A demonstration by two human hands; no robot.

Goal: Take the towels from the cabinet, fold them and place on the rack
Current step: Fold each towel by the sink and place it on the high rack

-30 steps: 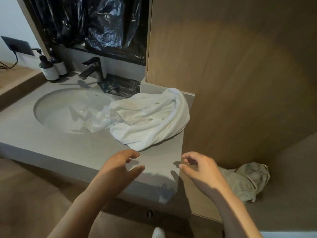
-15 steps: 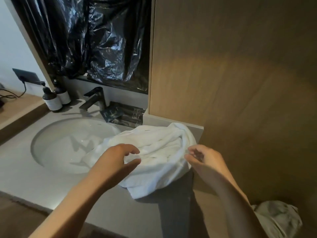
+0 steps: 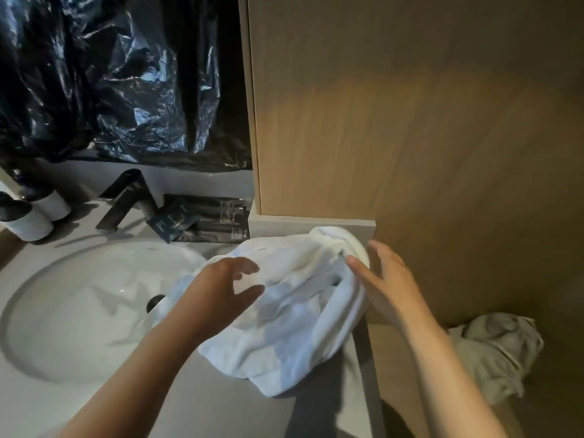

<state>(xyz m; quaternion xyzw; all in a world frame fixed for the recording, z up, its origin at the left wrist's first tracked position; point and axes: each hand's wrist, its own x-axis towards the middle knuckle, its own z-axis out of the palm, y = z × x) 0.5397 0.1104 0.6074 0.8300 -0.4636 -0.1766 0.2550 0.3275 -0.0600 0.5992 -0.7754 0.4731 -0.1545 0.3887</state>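
At nine o'clock in the view two pump bottles [image 3: 28, 216] stand beside a dark faucet [image 3: 126, 200] over the sink [image 3: 63, 327]. Crumpled black plastic [image 3: 120, 80] hangs at eleven o'clock, with dark packets [image 3: 205, 219] under it.

The left hand [image 3: 218, 289] hovers over the nine o'clock side of the white towel [image 3: 294, 327]. Its fingers [image 3: 249, 267] are loosely curved and spread, the thumb apart, gripping nothing that I can see. The towel lies in a rumpled heap on the grey worktop [image 3: 205, 406], its left part spilling over the sink's rim and its three o'clock edge at the worktop's end. There the right hand [image 3: 385, 286] meets it, fingers [image 3: 379, 251] straight and slightly spread, lying against the cloth without pinching it. A wooden panel [image 3: 410, 121] fills twelve to three o'clock. A grey-green cloth [image 3: 499, 352] lies bunched on a lower ledge at four o'clock; whether it is one of the towels I cannot tell.

By my reading, this towel is out but not yet folded, so the folding and racking remain. No rack is in view.

A second ago both hands hung above bare worktop short of the towel. Half a second ago they had reached its near edge with curled fingers. Now the right fingers have straightened against its side, the left hand is farther over it, and the heap looks unmoved.
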